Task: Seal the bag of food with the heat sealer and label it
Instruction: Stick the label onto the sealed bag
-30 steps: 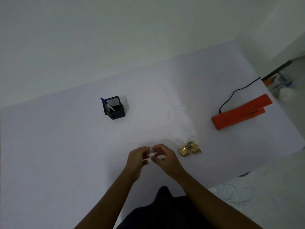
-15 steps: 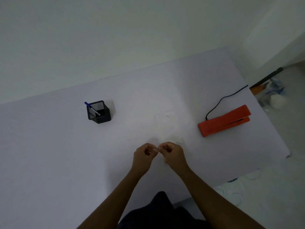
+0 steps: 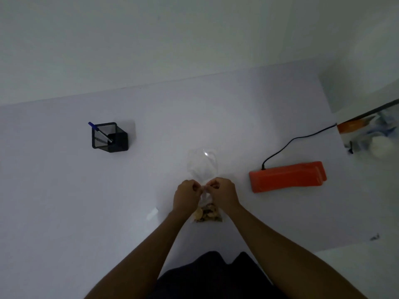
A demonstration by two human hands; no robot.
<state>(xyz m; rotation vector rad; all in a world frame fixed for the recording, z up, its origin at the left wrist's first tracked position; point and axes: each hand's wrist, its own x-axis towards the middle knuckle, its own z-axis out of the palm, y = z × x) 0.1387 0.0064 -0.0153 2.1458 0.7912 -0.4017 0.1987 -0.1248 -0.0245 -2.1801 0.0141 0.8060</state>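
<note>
White counter (image 3: 64, 201) carries the clear bag of food (image 3: 206, 212); left hand (image 3: 187, 196) and right hand (image 3: 224, 194) both pinch its middle, food nearer, empty top farther.

Both hands, left (image 3: 187, 196) and right (image 3: 224, 194), pinch a clear plastic bag of brown food (image 3: 204, 169) on the white bench (image 3: 64, 201); an orange heat sealer (image 3: 287, 176) lies to the right.
</note>
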